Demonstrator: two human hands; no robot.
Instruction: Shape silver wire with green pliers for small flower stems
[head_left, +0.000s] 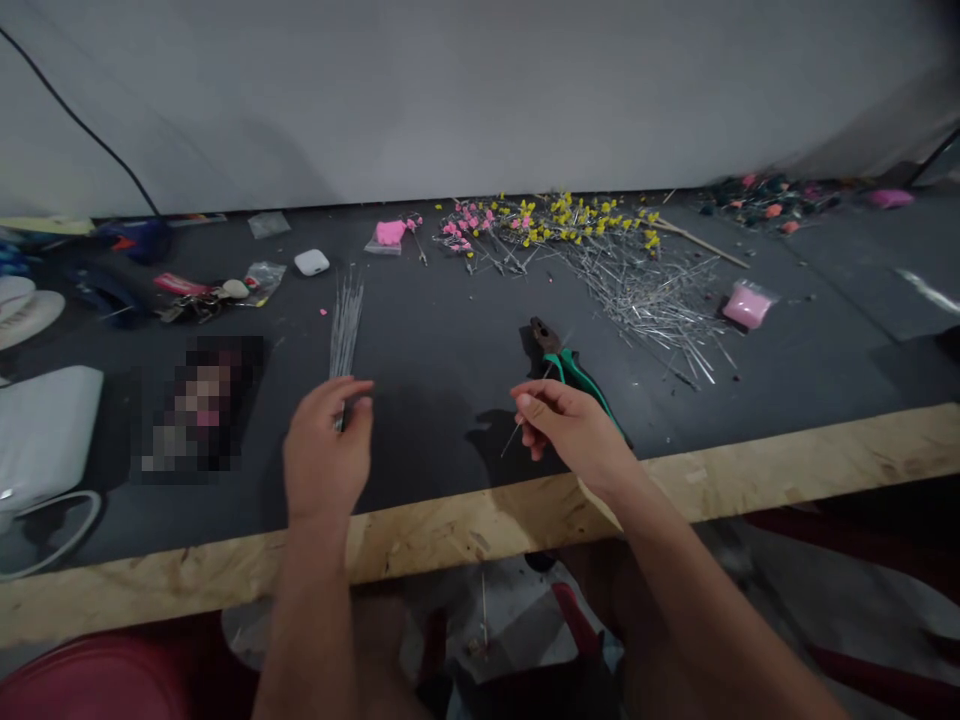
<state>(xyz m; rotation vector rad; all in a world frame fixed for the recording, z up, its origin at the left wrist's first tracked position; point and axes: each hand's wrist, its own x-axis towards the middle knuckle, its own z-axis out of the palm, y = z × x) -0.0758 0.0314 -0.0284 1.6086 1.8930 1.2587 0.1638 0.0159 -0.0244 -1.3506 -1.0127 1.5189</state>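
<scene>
My left hand point(328, 450) is over the lower end of a bundle of thin silvery wires point(346, 325). Its thumb and index finger are apart, with part of the bundle showing in the gap; the other fingers are hidden. To the right, my right hand point(564, 425) pinches a single thin wire point(511, 440) that slants down from the fingertips. Just behind that hand lie pliers point(577, 372) with green handles, their dark jaws pointing away from me. The hand partly covers them.
Loose wires point(652, 300) lie in a heap behind and right of the pliers, below yellow-tipped stems point(585, 215). Pink clay point(390, 233) and a bagged pink lump point(748, 304) flank them. Keys point(199, 300), a white case point(311, 262) and a white device point(49, 430) are leftward.
</scene>
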